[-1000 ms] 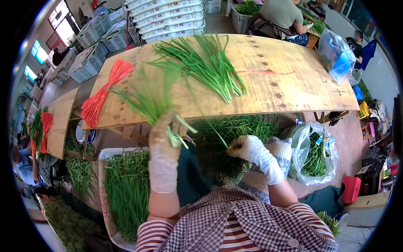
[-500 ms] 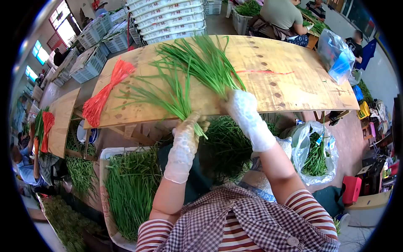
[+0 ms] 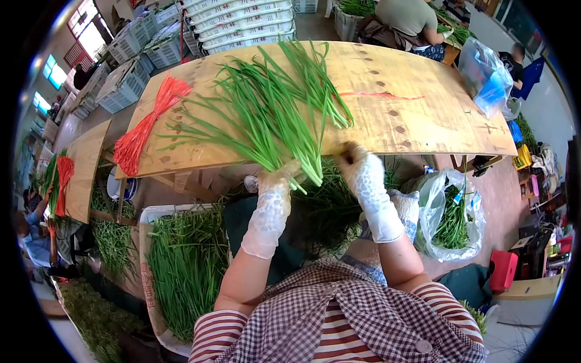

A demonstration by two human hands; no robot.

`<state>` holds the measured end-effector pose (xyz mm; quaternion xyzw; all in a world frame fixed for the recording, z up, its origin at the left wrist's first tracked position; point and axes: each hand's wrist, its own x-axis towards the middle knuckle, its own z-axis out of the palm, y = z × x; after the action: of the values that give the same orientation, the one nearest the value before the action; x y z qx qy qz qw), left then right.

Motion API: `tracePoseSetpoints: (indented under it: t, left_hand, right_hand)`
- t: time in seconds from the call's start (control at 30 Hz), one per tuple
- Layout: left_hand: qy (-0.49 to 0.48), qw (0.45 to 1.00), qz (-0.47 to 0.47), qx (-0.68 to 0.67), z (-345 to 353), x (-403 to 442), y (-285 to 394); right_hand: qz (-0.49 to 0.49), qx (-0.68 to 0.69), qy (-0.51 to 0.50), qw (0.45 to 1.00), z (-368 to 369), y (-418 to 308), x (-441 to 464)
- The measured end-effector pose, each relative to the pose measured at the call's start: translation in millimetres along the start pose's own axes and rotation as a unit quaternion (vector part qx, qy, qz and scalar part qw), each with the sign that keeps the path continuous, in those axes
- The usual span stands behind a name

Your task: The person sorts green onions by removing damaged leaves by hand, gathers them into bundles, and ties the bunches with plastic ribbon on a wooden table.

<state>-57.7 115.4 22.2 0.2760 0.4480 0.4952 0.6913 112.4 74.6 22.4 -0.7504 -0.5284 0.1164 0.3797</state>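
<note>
Gloved and closed, my left hand (image 3: 275,181) grips the lower stems of a bunch of long green stalks (image 3: 266,115) at the front edge of the wooden table (image 3: 423,130). The leaves fan out over the tabletop toward the back left. A smaller group of stalks (image 3: 316,78) lies just right of the bunch. My right hand (image 3: 358,158), also gloved, is at the table edge, apart from the stems, its fingers curled and slightly blurred; what they hold, if anything, cannot be made out. A red tape bundle (image 3: 151,121) lies at the table's left.
A crate of greens (image 3: 184,272) stands at lower left, a clear bag of greens (image 3: 451,224) at right. Another plastic bag (image 3: 484,75) sits on the table's right end. Stacked white crates (image 3: 239,27) stand behind. Other people work at far left and back right.
My right hand went up to the stalks on the table and has drawn back toward me. Part of those stalks is now with the bunch in my left hand; a smaller group stays on the table.
</note>
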Motion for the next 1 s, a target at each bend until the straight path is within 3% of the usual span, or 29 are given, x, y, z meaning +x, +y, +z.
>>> tracePoseSetpoints:
  t: [0.03, 0.07, 0.23, 0.33, 0.43, 0.53, 0.67, 0.7, 0.77, 0.8, 0.87, 0.93, 1.0]
  left_hand:
    - [-0.001, 1.000, 0.002, 0.000, -1, -2, 1]
    - [-0.002, 1.000, 0.003, -0.001, -4, -3, 1]
    - [0.008, 1.000, 0.024, 0.015, -7, -9, -5]
    - [0.013, 1.000, 0.017, -0.008, -6, -12, -10]
    - [0.010, 0.989, -0.043, -0.139, -3, -15, 1]
    - [-0.049, 0.993, -0.015, -0.106, -11, -3, -8]
    - [0.008, 0.996, 0.026, -0.080, -8, -8, 9]
    - [-0.008, 0.997, 0.039, -0.067, -22, 1, 8]
    - [-0.024, 0.996, 0.048, -0.074, -32, 4, 20]
    - [-0.036, 0.995, 0.051, -0.076, -35, 5, 26]
    - [-0.021, 0.997, 0.041, -0.064, -34, 1, 30]
    - [-0.025, 0.997, 0.028, -0.069, -32, -3, 25]
    - [-0.015, 0.998, 0.022, -0.062, -21, -7, 15]
  right_hand:
    - [0.003, -0.087, 0.072, 0.994, -7, -8, 1]
    - [-0.090, -0.103, 0.193, 0.972, -8, 1, 4]
    - [-0.192, 0.004, 0.095, 0.977, -13, -32, -22]
    - [-0.138, -0.039, -0.011, 0.990, 6, -40, -29]
    - [-0.109, 0.028, -0.026, 0.993, 11, -39, -29]
    - [-0.134, 0.039, 0.003, 0.990, 13, -43, -35]
    - [-0.128, 0.063, 0.016, 0.990, -5, -40, -53]
    - [-0.081, 0.053, -0.056, 0.994, -15, -34, -58]
    - [-0.088, -0.152, -0.190, 0.966, -22, 20, -63]
    - [-0.079, -0.272, -0.248, 0.927, -26, 29, -59]
    - [-0.070, -0.244, -0.096, 0.963, -29, 40, -59]
    - [-0.145, -0.097, 0.042, 0.984, -32, -1, -49]
    - [-0.178, -0.089, 0.052, 0.979, -25, -31, -44]
